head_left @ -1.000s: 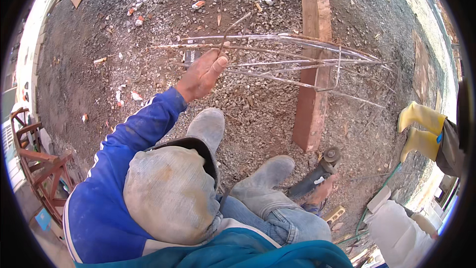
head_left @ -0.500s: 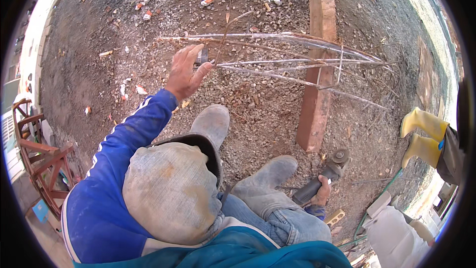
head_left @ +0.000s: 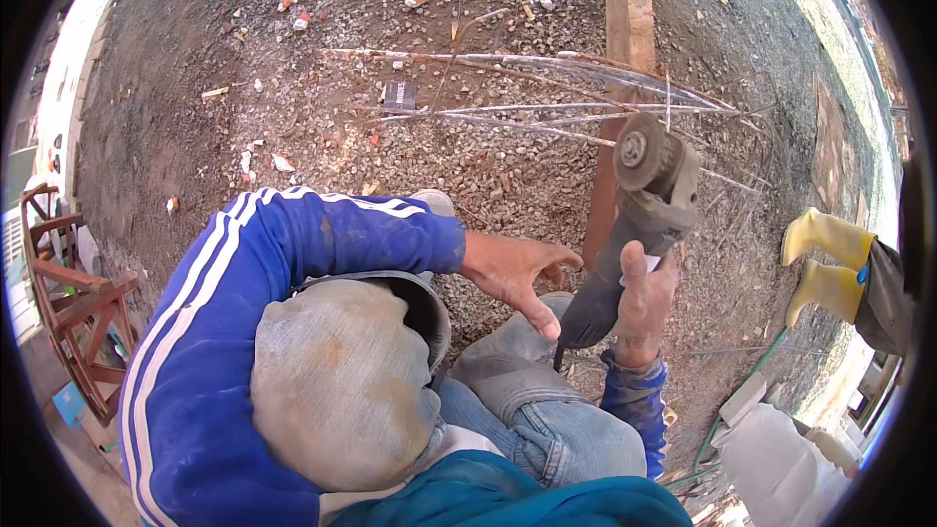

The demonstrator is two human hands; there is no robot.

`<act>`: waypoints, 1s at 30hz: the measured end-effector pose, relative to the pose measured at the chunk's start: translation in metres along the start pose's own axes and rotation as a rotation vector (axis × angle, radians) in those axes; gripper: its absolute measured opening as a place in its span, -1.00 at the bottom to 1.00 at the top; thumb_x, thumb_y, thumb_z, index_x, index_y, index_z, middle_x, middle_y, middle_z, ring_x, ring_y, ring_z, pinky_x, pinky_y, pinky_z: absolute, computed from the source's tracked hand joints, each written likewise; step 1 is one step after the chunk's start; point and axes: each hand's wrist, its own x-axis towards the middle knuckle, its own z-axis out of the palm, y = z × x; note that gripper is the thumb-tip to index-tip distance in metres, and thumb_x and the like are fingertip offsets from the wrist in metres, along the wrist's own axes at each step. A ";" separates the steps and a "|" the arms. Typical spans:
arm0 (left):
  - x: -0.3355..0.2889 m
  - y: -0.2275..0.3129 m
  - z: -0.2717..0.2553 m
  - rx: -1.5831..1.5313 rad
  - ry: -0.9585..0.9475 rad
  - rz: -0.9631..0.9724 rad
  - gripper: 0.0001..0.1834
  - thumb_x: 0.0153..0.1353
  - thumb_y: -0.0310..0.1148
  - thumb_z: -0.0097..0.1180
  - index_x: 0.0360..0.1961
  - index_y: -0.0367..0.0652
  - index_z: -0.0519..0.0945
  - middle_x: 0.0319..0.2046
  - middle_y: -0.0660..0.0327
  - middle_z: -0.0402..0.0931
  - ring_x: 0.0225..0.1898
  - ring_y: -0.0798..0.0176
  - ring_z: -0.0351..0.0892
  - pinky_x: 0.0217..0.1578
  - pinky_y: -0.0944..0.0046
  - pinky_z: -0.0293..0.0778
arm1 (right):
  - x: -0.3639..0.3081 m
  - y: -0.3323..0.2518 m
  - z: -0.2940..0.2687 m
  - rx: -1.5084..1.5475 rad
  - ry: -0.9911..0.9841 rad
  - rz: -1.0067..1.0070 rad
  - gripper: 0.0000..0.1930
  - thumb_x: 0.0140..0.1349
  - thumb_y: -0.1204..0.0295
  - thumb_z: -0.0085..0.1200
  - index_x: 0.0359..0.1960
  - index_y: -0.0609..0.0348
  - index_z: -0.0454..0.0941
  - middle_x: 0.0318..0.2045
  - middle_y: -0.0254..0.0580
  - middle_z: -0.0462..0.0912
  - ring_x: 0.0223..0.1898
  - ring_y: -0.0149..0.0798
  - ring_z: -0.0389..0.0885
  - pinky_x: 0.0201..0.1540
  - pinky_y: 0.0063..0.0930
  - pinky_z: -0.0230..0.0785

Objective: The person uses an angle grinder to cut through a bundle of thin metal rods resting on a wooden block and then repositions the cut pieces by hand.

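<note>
My right hand grips the dark body of an angle grinder, fingers wrapped round its far side. The grinder stands tilted up, its round disc in front of the timber beam and the rods. My left hand is beside the grinder's lower end, fingers spread and thumb apart, with nothing in it. Several thin, rusty and whitish metal rods lie across the gravel and the reddish timber beam. A small dark block with pale lettering lies between the rods' left ends.
Grey boots and my bent knees are close below the hands. At the right are another person's yellow boots and a green hose. A reddish wooden frame stands at the left. Broken brick bits dot the gravel.
My left hand has let go of the small dark block and swung right and down beside the grinder. My right hand has raised the grinder from low near the ground.
</note>
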 end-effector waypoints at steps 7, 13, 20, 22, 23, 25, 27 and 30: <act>-0.029 0.028 0.005 -0.365 0.552 0.026 -0.38 -0.02 -0.26 0.48 0.05 -0.28 0.53 -0.20 0.20 0.65 -0.17 0.33 0.62 -0.14 0.26 0.55 | 0.042 -0.054 0.096 0.602 -0.271 0.055 -0.54 0.49 0.05 -0.05 0.02 0.26 0.51 -0.18 -0.25 0.62 -0.18 -0.40 0.58 -0.13 -0.46 0.46; -0.068 0.041 -0.004 0.178 0.660 -0.397 -0.28 -0.08 -0.12 0.36 0.10 -0.29 0.48 -0.22 -0.04 0.65 -0.21 0.05 0.68 -0.17 0.16 0.56 | 0.037 -0.030 0.140 0.866 -0.267 0.240 -0.37 0.50 -0.17 -0.30 -0.06 0.22 0.51 -0.35 -0.14 0.64 -0.35 -0.20 0.65 -0.26 -0.34 0.55; -0.060 0.067 0.000 0.209 0.615 -0.392 -0.23 -0.08 -0.09 0.31 0.14 -0.31 0.43 -0.21 -0.13 0.64 -0.20 -0.09 0.69 -0.17 0.04 0.57 | 0.037 -0.023 0.122 0.957 -0.292 0.238 -0.36 0.48 -0.20 -0.31 -0.01 0.20 0.46 -0.33 -0.14 0.61 -0.36 -0.22 0.64 -0.28 -0.33 0.54; -0.058 0.058 0.000 0.195 0.609 -0.273 -0.21 -0.09 -0.08 0.31 0.16 -0.30 0.41 -0.20 -0.14 0.64 -0.19 -0.11 0.69 -0.16 0.03 0.58 | 0.033 -0.032 0.120 0.898 -0.212 0.215 -0.36 0.47 -0.21 -0.23 -0.06 0.22 0.48 -0.34 -0.14 0.62 -0.36 -0.24 0.64 -0.28 -0.34 0.54; -0.059 0.053 -0.003 0.215 0.612 -0.283 -0.21 -0.08 -0.07 0.31 0.16 -0.30 0.41 -0.20 -0.14 0.64 -0.19 -0.11 0.69 -0.15 0.03 0.58 | 0.031 -0.039 0.120 0.802 -0.218 0.186 -0.37 0.44 -0.20 -0.16 -0.09 0.23 0.50 -0.35 -0.15 0.62 -0.36 -0.25 0.63 -0.28 -0.35 0.54; -0.060 0.051 -0.005 0.226 0.625 -0.292 -0.20 -0.08 -0.05 0.31 0.16 -0.29 0.40 -0.20 -0.14 0.64 -0.18 -0.12 0.69 -0.14 0.02 0.58 | 0.028 -0.051 0.117 0.580 -0.234 0.144 -0.39 0.39 -0.18 -0.01 -0.14 0.25 0.52 -0.36 -0.17 0.63 -0.36 -0.28 0.63 -0.28 -0.38 0.53; -0.064 0.040 -0.004 0.227 0.614 -0.217 -0.08 -0.11 0.02 0.32 0.19 -0.42 0.35 -0.23 -0.22 0.64 -0.17 -0.19 0.68 -0.11 0.02 0.58 | 0.025 -0.053 0.121 0.621 -0.234 0.175 -0.58 0.22 0.12 0.30 -0.18 0.26 0.54 -0.36 -0.20 0.64 -0.38 -0.32 0.63 -0.29 -0.45 0.52; -0.080 0.039 -0.013 0.320 0.538 -0.185 -0.11 -0.09 0.12 0.37 0.12 -0.33 0.41 -0.21 -0.16 0.64 -0.16 -0.17 0.68 -0.09 0.01 0.57 | 0.026 -0.060 0.120 0.508 -0.219 0.168 -0.67 0.04 0.46 0.33 -0.16 0.26 0.54 -0.35 -0.27 0.64 -0.39 -0.40 0.61 -0.29 -0.48 0.49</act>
